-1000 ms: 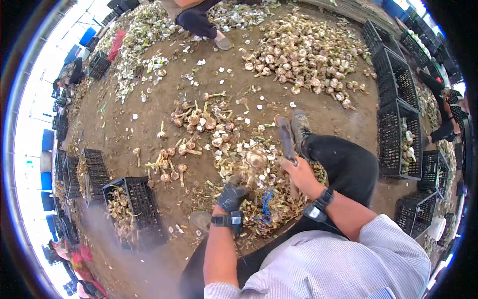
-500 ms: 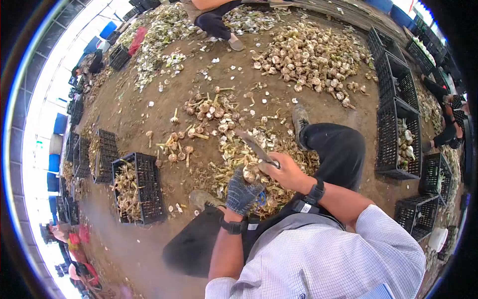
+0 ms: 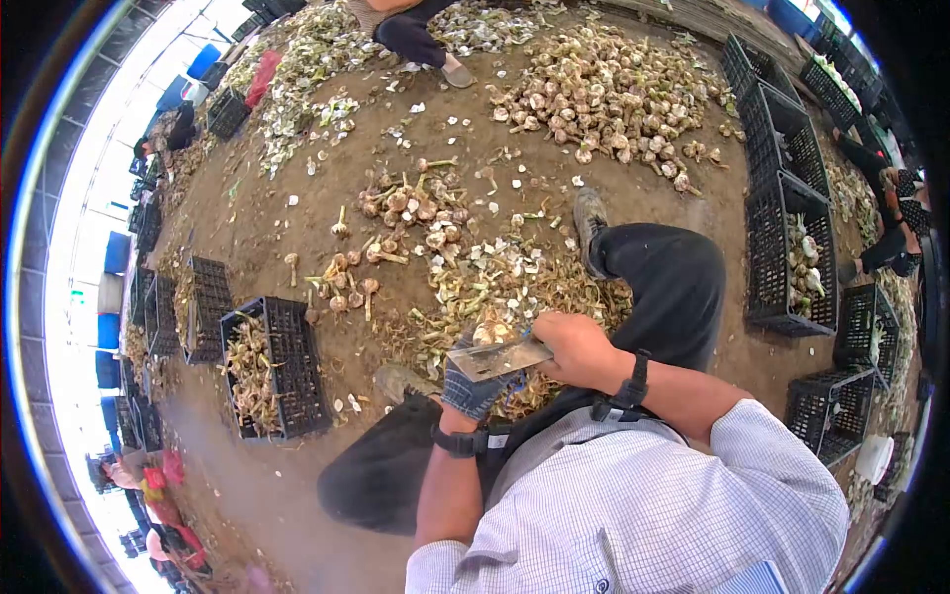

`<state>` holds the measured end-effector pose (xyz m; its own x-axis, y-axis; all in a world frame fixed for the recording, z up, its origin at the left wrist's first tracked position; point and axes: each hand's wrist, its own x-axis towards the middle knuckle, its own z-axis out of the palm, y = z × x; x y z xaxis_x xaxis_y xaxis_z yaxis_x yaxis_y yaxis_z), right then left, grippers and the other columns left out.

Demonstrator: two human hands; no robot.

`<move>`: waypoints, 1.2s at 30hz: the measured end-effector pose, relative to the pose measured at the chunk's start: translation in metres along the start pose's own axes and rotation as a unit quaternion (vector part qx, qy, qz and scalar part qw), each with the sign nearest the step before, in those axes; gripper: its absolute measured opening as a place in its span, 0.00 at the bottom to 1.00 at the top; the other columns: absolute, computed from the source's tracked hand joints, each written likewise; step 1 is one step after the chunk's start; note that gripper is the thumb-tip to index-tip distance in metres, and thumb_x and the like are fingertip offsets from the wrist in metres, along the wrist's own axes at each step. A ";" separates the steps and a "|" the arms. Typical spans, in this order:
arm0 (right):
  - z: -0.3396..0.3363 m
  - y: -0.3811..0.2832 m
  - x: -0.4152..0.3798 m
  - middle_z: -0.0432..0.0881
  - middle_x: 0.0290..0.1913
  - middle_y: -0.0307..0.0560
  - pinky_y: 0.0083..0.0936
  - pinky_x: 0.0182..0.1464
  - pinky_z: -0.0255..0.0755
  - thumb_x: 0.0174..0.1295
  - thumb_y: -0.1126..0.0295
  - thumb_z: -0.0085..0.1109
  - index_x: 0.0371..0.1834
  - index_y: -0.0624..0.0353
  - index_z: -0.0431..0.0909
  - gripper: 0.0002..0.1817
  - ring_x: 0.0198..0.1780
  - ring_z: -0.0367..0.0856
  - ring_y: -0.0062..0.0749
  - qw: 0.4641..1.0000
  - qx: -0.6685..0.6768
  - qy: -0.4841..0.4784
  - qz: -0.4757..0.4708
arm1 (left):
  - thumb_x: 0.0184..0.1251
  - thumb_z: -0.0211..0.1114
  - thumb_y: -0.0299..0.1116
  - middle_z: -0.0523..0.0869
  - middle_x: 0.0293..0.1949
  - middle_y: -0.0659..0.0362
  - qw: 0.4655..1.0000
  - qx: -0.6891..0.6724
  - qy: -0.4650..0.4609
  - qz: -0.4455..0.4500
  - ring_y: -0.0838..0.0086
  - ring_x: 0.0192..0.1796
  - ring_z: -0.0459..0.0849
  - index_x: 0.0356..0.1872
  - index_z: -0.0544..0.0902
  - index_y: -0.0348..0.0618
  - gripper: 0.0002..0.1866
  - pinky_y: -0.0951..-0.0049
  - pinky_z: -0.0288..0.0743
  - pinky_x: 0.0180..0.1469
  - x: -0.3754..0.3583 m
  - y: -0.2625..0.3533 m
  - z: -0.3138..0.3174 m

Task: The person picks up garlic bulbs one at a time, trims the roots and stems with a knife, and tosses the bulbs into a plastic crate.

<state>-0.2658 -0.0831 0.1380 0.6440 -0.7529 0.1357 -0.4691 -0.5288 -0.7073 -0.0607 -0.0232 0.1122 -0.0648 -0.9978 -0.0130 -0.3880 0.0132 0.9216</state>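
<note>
My left hand [image 3: 470, 394], in a grey knitted glove, is closed around a garlic bulb [image 3: 492, 332] in front of my lap. My bare right hand [image 3: 579, 348] grips a knife, its handle hidden in my fist. The broad, flat knife blade [image 3: 500, 359] lies across the front of my left hand, right at the underside of the bulb, and covers part of the glove. Below and beyond my hands, a litter of garlic skins and cut stems [image 3: 495, 277] spreads between my feet. A small pile of stemmed garlic bulbs [image 3: 416, 203] lies just past it.
A large garlic heap [image 3: 614, 94] covers the ground ahead. On the left stands a black crate [image 3: 300, 361] filled with stems or stemmed garlic. Black crates [image 3: 767, 257] line the right side, one holding white bulbs. Another person's leg [image 3: 411, 40] shows at the top.
My right hand has turned the knife from pointing up and away to lying flat across my left hand. The bulb stays in the gloved hand; the view has shifted slightly.
</note>
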 end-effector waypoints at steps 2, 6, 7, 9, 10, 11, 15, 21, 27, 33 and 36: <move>0.005 0.003 0.002 0.76 0.32 0.52 0.44 0.40 0.74 0.42 0.68 0.68 0.33 0.61 0.72 0.17 0.38 0.79 0.53 1.000 -0.007 -0.006 0.000 | 0.55 0.74 0.42 0.87 0.47 0.58 0.994 0.106 -0.009 0.040 0.66 0.46 0.86 0.51 0.80 0.44 0.24 0.67 0.78 0.51 -0.001 -0.010 -0.004; 0.012 0.009 0.004 0.75 0.32 0.53 0.44 0.36 0.72 0.43 0.69 0.70 0.32 0.60 0.72 0.17 0.36 0.78 0.55 1.000 0.017 -0.007 -0.012 | 0.54 0.73 0.43 0.88 0.42 0.56 0.999 0.008 0.026 -0.021 0.65 0.43 0.86 0.45 0.84 0.43 0.20 0.65 0.79 0.44 -0.005 0.006 -0.003; 0.015 0.012 0.004 0.76 0.32 0.53 0.44 0.37 0.72 0.43 0.68 0.70 0.32 0.60 0.73 0.17 0.36 0.78 0.55 1.000 0.017 -0.014 -0.004 | 0.54 0.73 0.44 0.89 0.41 0.56 0.994 -0.077 0.047 -0.064 0.64 0.42 0.86 0.43 0.85 0.43 0.19 0.64 0.79 0.42 -0.005 0.015 -0.002; 0.021 0.020 0.004 0.77 0.33 0.54 0.44 0.37 0.72 0.43 0.67 0.71 0.32 0.60 0.73 0.17 0.37 0.78 0.55 1.000 0.013 -0.023 0.011 | 0.54 0.73 0.44 0.89 0.38 0.55 0.996 0.087 0.022 -0.007 0.62 0.40 0.86 0.39 0.86 0.42 0.18 0.63 0.78 0.41 -0.005 0.014 -0.008; 0.023 0.024 0.005 0.77 0.33 0.54 0.43 0.38 0.73 0.43 0.67 0.71 0.32 0.60 0.74 0.17 0.36 0.78 0.55 1.000 0.008 -0.025 0.017 | 0.53 0.73 0.44 0.89 0.37 0.55 0.985 0.168 0.009 0.024 0.62 0.39 0.86 0.38 0.86 0.42 0.17 0.63 0.78 0.41 -0.004 0.014 -0.011; 0.026 0.027 0.007 0.77 0.33 0.54 0.43 0.38 0.73 0.43 0.66 0.72 0.32 0.60 0.74 0.17 0.36 0.78 0.55 0.999 0.003 -0.028 0.022 | 0.52 0.73 0.44 0.88 0.32 0.55 0.985 0.163 0.047 0.042 0.60 0.37 0.86 0.33 0.87 0.42 0.15 0.63 0.77 0.40 -0.004 0.017 -0.008; 0.043 0.051 0.010 0.79 0.31 0.55 0.45 0.39 0.74 0.49 0.62 0.66 0.33 0.61 0.77 0.15 0.35 0.80 0.55 0.988 -0.029 -0.113 0.101 | 0.54 0.71 0.46 0.86 0.31 0.56 0.993 0.117 0.023 0.003 0.61 0.35 0.85 0.37 0.85 0.46 0.16 0.61 0.78 0.39 -0.002 0.001 -0.007; 0.065 0.091 0.005 0.82 0.26 0.57 0.45 0.35 0.75 0.56 0.60 0.58 0.32 0.64 0.81 0.15 0.29 0.82 0.53 0.985 -0.047 -0.036 0.164 | 0.52 0.70 0.40 0.86 0.38 0.57 0.999 0.005 0.031 -0.024 0.62 0.39 0.86 0.44 0.80 0.40 0.21 0.64 0.79 0.44 0.005 0.024 -0.032; 0.016 0.040 0.018 0.82 0.26 0.48 0.38 0.36 0.72 0.62 0.53 0.59 0.35 0.64 0.83 0.21 0.28 0.79 0.39 0.924 0.242 -0.071 0.287 | 0.54 0.72 0.38 0.85 0.43 0.56 0.999 0.016 0.016 -0.025 0.63 0.47 0.84 0.47 0.80 0.41 0.20 0.65 0.76 0.52 0.005 -0.035 -0.009; 0.025 0.020 0.030 0.82 0.38 0.43 0.27 0.44 0.74 0.59 0.55 0.67 0.49 0.64 0.79 0.24 0.39 0.78 0.24 0.874 0.419 -0.040 0.241 | 0.54 0.74 0.34 0.80 0.53 0.53 0.991 -0.099 -0.025 -0.081 0.66 0.53 0.80 0.60 0.69 0.38 0.33 0.67 0.75 0.57 0.010 -0.031 0.022; 0.018 0.021 0.033 0.81 0.41 0.44 0.28 0.46 0.73 0.56 0.59 0.71 0.49 0.63 0.78 0.23 0.42 0.78 0.26 0.903 0.353 -0.034 0.241 | 0.56 0.73 0.34 0.80 0.55 0.53 0.983 -0.172 0.009 -0.068 0.65 0.54 0.80 0.62 0.68 0.37 0.34 0.66 0.73 0.58 0.003 -0.044 0.019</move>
<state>-0.2433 -0.1115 0.1149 0.5142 -0.7908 -0.3319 -0.2181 0.2537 -0.9424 -0.0613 -0.0259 0.0645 -0.0171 -0.9899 -0.1408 -0.0576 -0.1396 0.9885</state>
